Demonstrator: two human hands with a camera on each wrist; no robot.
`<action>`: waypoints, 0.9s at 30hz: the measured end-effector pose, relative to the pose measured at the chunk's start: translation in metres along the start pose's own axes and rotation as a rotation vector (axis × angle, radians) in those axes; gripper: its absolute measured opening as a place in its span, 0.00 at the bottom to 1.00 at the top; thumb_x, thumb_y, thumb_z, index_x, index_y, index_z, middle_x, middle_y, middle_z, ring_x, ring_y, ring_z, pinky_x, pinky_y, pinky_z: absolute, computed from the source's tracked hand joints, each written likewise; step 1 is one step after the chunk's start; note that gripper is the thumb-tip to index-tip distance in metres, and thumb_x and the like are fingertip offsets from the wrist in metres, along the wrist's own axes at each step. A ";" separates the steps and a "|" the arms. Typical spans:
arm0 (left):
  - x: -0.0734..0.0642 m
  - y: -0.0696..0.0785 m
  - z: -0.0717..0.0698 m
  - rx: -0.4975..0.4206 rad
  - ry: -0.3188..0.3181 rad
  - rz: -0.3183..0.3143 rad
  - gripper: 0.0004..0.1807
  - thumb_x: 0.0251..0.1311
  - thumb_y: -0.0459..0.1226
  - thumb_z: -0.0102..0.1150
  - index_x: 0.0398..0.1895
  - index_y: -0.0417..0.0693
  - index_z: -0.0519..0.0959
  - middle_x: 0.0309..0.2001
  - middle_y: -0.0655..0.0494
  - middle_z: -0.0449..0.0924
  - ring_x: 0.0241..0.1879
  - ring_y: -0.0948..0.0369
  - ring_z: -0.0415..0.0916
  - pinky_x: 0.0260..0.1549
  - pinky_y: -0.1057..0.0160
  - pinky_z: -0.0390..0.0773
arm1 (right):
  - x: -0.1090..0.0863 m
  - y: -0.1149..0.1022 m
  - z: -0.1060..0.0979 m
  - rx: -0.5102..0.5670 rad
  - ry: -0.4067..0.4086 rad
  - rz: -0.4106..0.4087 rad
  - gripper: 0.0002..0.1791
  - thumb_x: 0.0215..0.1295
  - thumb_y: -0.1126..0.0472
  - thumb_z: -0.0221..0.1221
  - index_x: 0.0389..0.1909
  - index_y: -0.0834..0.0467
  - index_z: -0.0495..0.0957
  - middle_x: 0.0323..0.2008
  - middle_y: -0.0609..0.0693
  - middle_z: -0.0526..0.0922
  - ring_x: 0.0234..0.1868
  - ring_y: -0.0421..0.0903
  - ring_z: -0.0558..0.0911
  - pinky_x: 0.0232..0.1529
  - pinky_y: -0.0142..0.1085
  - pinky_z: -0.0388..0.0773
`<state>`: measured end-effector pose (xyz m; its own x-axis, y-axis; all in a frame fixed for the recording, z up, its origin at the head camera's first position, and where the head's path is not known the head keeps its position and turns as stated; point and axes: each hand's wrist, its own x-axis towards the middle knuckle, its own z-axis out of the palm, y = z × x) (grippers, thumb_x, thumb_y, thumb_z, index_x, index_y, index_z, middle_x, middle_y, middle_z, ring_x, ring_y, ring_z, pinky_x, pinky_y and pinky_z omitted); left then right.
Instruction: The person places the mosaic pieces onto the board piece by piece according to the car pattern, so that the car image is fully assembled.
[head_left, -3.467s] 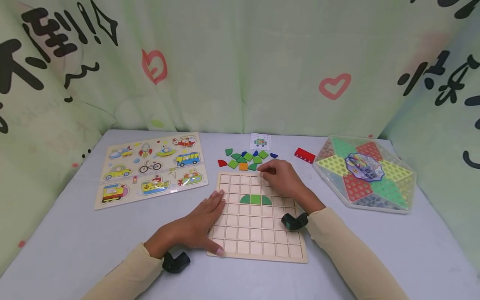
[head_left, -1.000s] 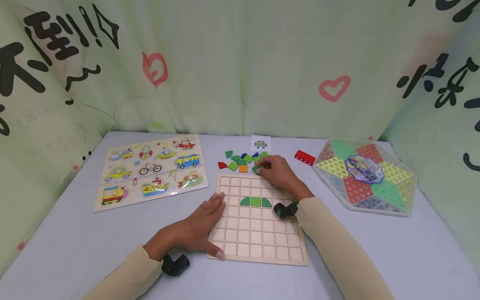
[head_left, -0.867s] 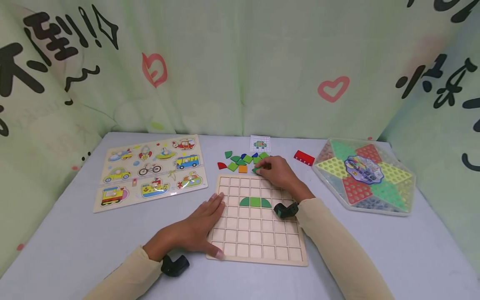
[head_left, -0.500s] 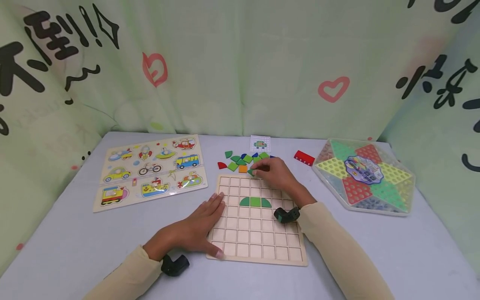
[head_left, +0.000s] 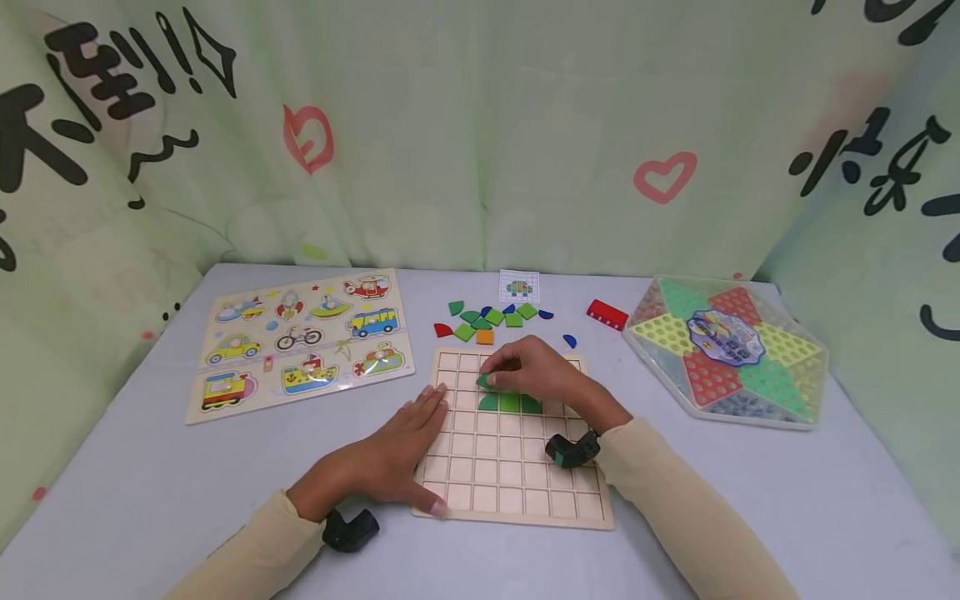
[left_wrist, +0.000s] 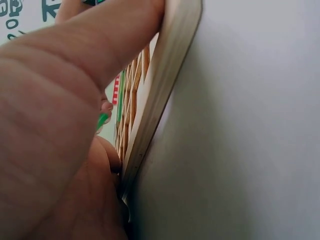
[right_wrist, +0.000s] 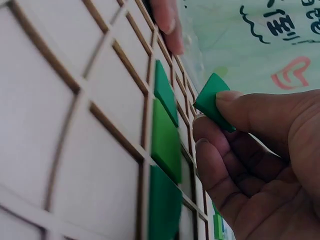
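My left hand (head_left: 397,446) lies with straight fingers along the left edge of the wooden grid board (head_left: 510,475), its thumb on the near left corner. Between thumb and fingertips, my right hand (head_left: 536,368) pinches a green quarter-circle tile (right_wrist: 210,92). That tile is held just above the board, tilted, in the right wrist view. Just nearer than it, a row is set in the grid: a light green square tile (head_left: 510,404) between two darker green quarter-circle tiles, the left one (head_left: 488,403) and the right one (head_left: 532,406).
Beyond the board lie several loose tiles, among them an orange square (head_left: 485,337) and a red quarter-circle (head_left: 443,330). A small pattern card (head_left: 519,286) stands behind them. A vehicle puzzle board (head_left: 300,350) is at left; a red strip (head_left: 607,314) and a hexagonal game box (head_left: 727,358) are at right.
My right hand has brought the pinched green quarter-circle tile from the near side of the loose tiles toward me, over the board. The left hand has stayed put.
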<state>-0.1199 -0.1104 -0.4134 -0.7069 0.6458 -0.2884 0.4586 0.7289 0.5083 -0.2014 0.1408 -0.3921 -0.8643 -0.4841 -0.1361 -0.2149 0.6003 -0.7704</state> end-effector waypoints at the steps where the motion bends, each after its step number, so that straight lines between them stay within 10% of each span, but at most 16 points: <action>1: 0.000 0.000 0.000 0.000 0.002 0.002 0.70 0.41 0.65 0.71 0.78 0.42 0.40 0.78 0.53 0.26 0.74 0.57 0.21 0.71 0.52 0.36 | -0.001 -0.001 0.002 -0.004 -0.012 -0.008 0.07 0.65 0.65 0.63 0.42 0.56 0.86 0.39 0.44 0.85 0.41 0.43 0.79 0.44 0.36 0.77; 27: 0.000 0.000 0.000 -0.003 -0.003 0.011 0.70 0.41 0.65 0.70 0.78 0.43 0.41 0.78 0.54 0.26 0.74 0.58 0.21 0.70 0.52 0.35 | -0.017 -0.023 0.033 -0.151 -0.092 -0.163 0.07 0.63 0.67 0.64 0.39 0.55 0.87 0.36 0.41 0.83 0.38 0.38 0.77 0.41 0.34 0.76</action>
<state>-0.1200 -0.1112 -0.4132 -0.7002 0.6544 -0.2853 0.4647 0.7212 0.5137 -0.1665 0.1143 -0.3928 -0.7693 -0.6341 -0.0787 -0.4200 0.5946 -0.6856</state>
